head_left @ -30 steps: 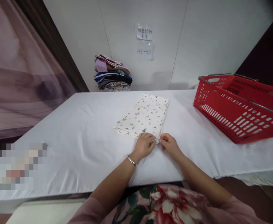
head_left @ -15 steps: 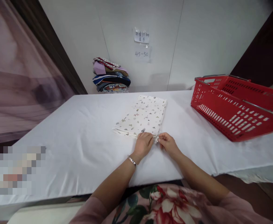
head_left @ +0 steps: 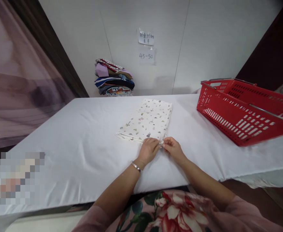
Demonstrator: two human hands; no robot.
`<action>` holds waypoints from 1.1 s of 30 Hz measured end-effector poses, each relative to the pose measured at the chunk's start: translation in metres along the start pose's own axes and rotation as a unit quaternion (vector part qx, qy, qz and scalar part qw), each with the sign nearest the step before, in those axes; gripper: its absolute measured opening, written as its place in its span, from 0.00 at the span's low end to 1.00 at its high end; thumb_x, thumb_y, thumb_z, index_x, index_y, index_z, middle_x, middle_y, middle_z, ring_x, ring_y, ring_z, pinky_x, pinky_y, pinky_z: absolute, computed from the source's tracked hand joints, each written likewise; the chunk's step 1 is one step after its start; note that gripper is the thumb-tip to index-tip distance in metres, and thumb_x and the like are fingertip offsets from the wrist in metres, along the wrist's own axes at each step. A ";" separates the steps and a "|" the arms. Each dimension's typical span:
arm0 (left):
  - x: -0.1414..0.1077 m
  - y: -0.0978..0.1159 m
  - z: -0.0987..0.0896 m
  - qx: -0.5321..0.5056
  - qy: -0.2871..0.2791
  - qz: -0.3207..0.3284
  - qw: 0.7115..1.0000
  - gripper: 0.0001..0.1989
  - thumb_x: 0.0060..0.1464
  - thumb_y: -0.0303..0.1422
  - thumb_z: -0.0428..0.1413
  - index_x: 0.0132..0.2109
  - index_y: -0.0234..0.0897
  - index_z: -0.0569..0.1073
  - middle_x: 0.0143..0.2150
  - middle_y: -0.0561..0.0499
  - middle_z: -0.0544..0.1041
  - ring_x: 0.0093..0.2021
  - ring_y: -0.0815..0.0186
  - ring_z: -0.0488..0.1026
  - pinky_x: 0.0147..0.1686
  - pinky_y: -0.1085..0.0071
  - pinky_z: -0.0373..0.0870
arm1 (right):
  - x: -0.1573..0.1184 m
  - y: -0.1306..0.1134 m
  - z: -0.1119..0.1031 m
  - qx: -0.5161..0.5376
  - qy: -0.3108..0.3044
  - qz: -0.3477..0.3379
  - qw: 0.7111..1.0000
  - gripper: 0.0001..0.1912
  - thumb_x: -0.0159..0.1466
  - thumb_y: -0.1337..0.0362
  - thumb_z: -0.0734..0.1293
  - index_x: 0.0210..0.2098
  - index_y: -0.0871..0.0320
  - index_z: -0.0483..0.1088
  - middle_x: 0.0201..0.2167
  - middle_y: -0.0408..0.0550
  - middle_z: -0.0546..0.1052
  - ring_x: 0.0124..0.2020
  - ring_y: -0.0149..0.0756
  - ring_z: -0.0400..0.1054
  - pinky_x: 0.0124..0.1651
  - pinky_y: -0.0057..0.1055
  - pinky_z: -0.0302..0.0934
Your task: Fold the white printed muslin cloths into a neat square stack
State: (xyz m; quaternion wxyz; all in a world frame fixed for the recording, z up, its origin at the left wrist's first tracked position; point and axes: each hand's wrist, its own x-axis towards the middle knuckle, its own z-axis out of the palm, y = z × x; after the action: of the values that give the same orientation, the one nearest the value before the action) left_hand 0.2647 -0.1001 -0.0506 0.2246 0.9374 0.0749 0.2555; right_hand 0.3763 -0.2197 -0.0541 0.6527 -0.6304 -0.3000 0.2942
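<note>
A folded cream cloth (head_left: 147, 119) with small printed figures lies flat on the white-covered table (head_left: 97, 167). At its near right corner, my left hand (head_left: 149, 150) has its fingers closed on the near edge. Just to the right, my right hand (head_left: 174, 149) pinches the same corner between thumb and fingertips. The two hands almost meet there, and a bit of bunched edge shows between them. A bracelet circles my left wrist.
On the table's right side stands a red plastic basket (head_left: 238, 119) with metal handles. A pile of folded fabrics (head_left: 114, 79) sits at the back against the wall. Two paper signs (head_left: 146, 56) hang above. A pixelated patch covers the lower left.
My right hand has shifted slightly left, its fingertips now nearer my left hand at the cloth's corner. The view has moved a little. The cloth lies as before.
</note>
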 end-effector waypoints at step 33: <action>0.000 0.002 0.000 0.050 0.025 0.013 0.998 0.08 0.55 0.35 0.51 0.43 0.40 0.69 0.41 0.49 0.72 0.44 0.62 0.66 0.45 0.60 0.62 | 0.000 -0.003 0.002 0.009 0.020 0.024 0.999 0.14 0.50 0.59 0.67 0.34 0.56 0.63 0.18 0.37 0.67 0.17 0.26 0.59 0.18 0.24 0.50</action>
State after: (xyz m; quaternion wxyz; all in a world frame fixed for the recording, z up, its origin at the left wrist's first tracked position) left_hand 0.2647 -0.1019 -0.0497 0.1719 0.9418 0.0814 0.2771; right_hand 0.3745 -0.2183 -0.0515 0.6569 -0.6374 -0.2686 0.2999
